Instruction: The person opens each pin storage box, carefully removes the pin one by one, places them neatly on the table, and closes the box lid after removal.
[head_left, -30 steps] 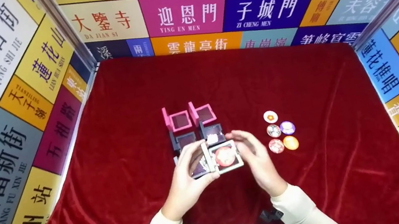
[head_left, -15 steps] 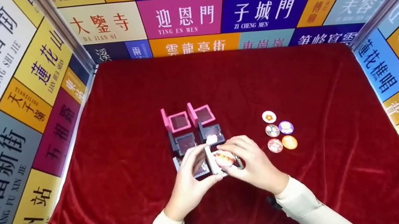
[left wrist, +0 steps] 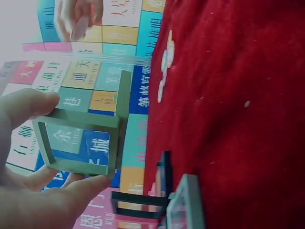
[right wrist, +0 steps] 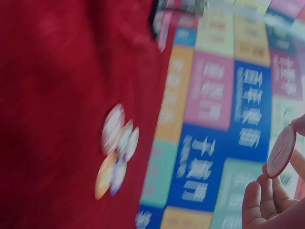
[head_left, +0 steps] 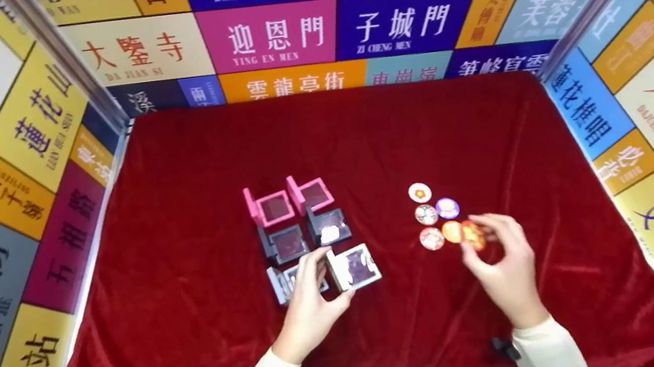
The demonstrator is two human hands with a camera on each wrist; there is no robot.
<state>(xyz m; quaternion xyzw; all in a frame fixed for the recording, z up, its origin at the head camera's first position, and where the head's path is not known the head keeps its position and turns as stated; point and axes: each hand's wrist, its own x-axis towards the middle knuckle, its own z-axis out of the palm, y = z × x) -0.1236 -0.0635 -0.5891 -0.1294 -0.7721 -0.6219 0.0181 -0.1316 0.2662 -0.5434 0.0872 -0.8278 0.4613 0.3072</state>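
My left hand [head_left: 311,310] holds a pale green square display case [head_left: 355,267], its two hinged frames spread apart. In the left wrist view thumb and fingers grip the green case [left wrist: 81,169] by its edges, and the wall shows through its window. Over on the right, my right hand [head_left: 509,267] pinches a round orange-and-red badge [head_left: 473,235] by its rim. The right wrist view shows the plain pale back of that badge [right wrist: 281,152]. It is beside, and overlaps in view, an orange badge [head_left: 453,231] in the group on the cloth.
Pink cases [head_left: 274,208], dark cases [head_left: 289,244] and a grey case [head_left: 280,286] stand opened left of centre. A white badge with a flower [head_left: 420,192], a purple badge [head_left: 447,208] and others lie on the red cloth [head_left: 204,148]. Lettered panels [head_left: 268,35] enclose the table.
My right hand has taken the badge away from the green case and carried it right to the badge group. My left hand keeps its hold on the case, whose window now shows no badge.
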